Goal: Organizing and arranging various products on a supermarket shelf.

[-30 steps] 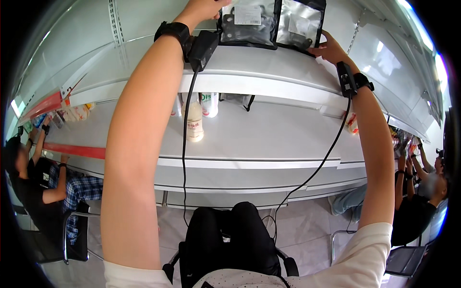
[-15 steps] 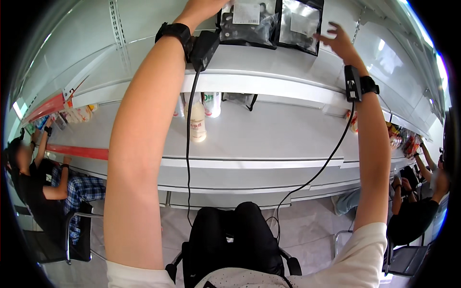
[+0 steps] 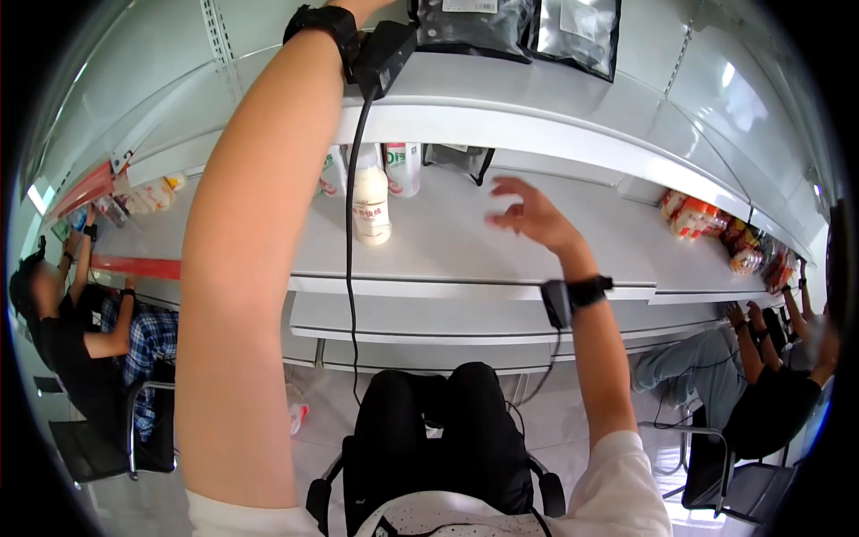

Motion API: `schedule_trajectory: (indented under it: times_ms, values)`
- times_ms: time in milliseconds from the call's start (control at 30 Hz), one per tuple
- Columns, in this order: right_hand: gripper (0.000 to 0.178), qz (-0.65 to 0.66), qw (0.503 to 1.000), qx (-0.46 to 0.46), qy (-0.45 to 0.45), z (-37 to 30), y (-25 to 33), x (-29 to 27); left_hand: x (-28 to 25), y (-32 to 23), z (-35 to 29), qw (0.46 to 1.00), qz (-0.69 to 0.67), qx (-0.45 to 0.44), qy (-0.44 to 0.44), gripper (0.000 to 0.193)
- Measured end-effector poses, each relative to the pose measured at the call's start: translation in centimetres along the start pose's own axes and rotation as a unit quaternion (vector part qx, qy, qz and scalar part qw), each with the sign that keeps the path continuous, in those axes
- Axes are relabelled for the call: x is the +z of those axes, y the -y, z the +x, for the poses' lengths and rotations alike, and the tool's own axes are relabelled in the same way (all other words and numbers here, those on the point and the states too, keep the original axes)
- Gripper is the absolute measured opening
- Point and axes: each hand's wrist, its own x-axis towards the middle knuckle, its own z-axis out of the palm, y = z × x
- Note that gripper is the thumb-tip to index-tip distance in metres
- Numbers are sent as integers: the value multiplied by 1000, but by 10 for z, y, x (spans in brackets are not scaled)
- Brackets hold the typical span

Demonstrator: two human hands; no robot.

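My left hand [image 3: 362,8] reaches up beside the packs on the upper shelf. Only its wrist end shows; the frame's top edge cuts off the fingers. Two black-edged pouches with pale labels stand there: a larger pouch [image 3: 474,34] nearest that hand and a smaller silvery pouch [image 3: 575,38] to its right. Over the shelf below, my right hand [image 3: 535,217] hangs with fingers apart and slightly bent, holding nothing. To its left stand a cream-coloured plastic bottle [image 3: 371,213] and, behind it, a white and green can [image 3: 403,170]. A dark pouch [image 3: 458,161] lies farther back.
The upper shelf's white front edge [image 3: 501,132] runs above my right hand. Black cables [image 3: 350,304] hang from both wrist devices. Red-and-white packets [image 3: 693,217] sit at the right. People work at the far left [image 3: 76,336] and far right [image 3: 769,394].
My right hand has come down from beside the smaller pouch to over the lower shelf, moving left. The left hand stays high, with less of it in view.
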Motion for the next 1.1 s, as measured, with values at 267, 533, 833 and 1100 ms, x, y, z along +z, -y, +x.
schedule_trajectory:
  times_ms: [267,533,833,1100]
  values:
    - [48,129,971,133,-149,116,-76,15,5,1,11,1000,9,6,0,98]
    - [28,69,975,-17,-211,24,-52,16,9,4,2,998,-55,33,14,97]
    - [33,142,980,35,-135,-259,22,-112,15,-2,16,998,-56,9,14,100]
    - [16,37,897,-42,-438,-139,163,-156,15,20,5,987,-80,118,78,81]
